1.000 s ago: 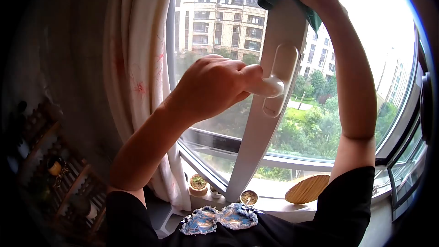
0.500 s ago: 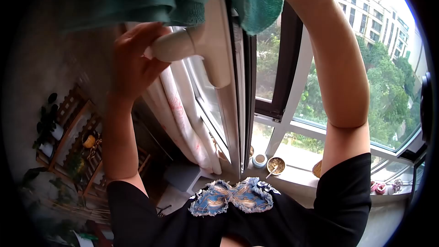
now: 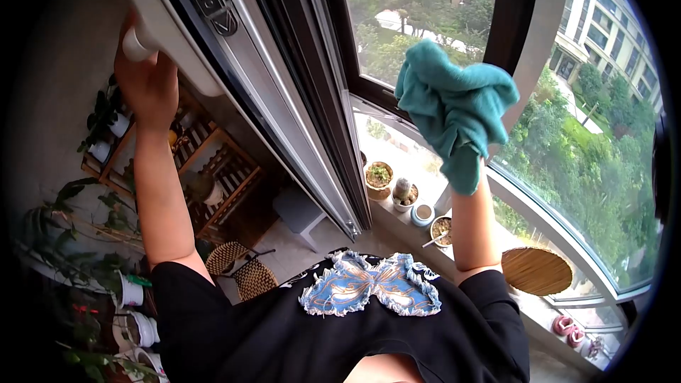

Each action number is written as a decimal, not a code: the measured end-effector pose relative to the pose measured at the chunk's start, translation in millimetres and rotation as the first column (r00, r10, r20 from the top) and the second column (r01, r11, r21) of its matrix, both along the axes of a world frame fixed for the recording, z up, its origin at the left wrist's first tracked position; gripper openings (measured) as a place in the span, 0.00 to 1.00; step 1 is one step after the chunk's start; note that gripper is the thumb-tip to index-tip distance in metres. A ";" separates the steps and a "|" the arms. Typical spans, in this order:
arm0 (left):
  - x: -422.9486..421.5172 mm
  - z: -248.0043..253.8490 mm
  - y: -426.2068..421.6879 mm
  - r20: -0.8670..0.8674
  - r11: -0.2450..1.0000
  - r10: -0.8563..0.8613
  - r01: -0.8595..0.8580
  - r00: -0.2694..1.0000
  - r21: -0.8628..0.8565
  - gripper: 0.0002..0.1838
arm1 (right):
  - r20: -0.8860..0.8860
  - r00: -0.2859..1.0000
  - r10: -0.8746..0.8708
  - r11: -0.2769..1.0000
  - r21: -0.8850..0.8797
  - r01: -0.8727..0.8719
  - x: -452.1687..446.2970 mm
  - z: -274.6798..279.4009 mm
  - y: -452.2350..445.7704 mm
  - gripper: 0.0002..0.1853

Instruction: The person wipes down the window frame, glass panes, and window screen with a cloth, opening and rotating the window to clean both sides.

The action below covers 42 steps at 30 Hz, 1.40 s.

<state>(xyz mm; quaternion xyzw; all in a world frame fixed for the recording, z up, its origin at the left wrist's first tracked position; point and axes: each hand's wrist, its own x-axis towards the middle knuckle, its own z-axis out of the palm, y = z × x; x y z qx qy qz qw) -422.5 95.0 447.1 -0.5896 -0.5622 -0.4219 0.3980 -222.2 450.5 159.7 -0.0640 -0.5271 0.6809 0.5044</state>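
While left fingers grasp the handle, right ones hidden by cloth, pots line the sill.

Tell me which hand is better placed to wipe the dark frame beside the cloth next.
The right hand, most likely: it is hidden by the green cloth, which overlaps the dark frame in view. The left hand is on the white handle, off to the other side.

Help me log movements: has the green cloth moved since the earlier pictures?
Yes: in this view the green cloth has come down, closer to the round bowl below.
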 end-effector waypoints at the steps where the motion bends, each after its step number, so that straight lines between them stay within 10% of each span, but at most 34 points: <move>1: 3.2 -0.2 -3.0 -0.119 0.991 0.125 -0.129 0.985 -0.027 0.28 | 0.032 0.999 0.032 0.997 -0.071 -0.030 -0.8 -27.9 -6.6 0.12; 8: -20.2 -15.8 -7.3 0.007 0.993 -0.071 0.071 0.997 -0.093 0.13 | 0.157 0.974 0.162 0.924 -0.370 -0.094 34.5 -157.4 -52.7 0.13; 11: -18.1 -34.0 41.2 -0.110 0.924 -0.250 0.271 0.962 0.271 0.37 | 0.186 0.972 0.146 0.908 -0.416 -0.057 55.4 -181.0 -63.9 0.13; 14: -15.7 -44.1 17.0 0.093 0.975 -0.103 0.082 0.990 0.208 0.31 | 0.210 0.972 0.103 0.901 -0.434 -0.002 70.2 -194.3 -76.1 0.14; 18: -54.0 -80.6 16.4 -0.102 0.918 0.395 -0.386 0.913 0.095 0.25 | 0.226 0.974 0.022 0.897 -0.435 0.081 84.6 -198.5 -91.1 0.15; 24: -109.7 -172.0 79.9 -0.470 0.882 0.242 -0.394 0.849 -0.258 0.17 | 0.248 0.965 -0.088 0.875 -0.443 0.194 96.6 -205.1 -120.2 0.16; 29: -138.8 -199.1 121.9 -0.821 0.746 0.111 -0.593 0.560 -0.303 0.20 | 0.257 0.954 -0.158 0.852 -0.453 0.263 105.6 -212.6 -147.2 0.17; 38: -206.9 -200.9 102.9 -0.926 0.481 0.221 -0.860 0.305 -0.169 0.49 | 0.247 0.944 -0.219 0.838 -0.448 0.312 101.9 -217.8 -165.4 0.19; 42: -251.6 -199.1 77.0 -0.883 0.500 0.229 -0.828 0.409 -0.254 0.42 | 0.227 0.951 -0.208 0.840 -0.458 0.293 93.1 -222.5 -166.1 0.20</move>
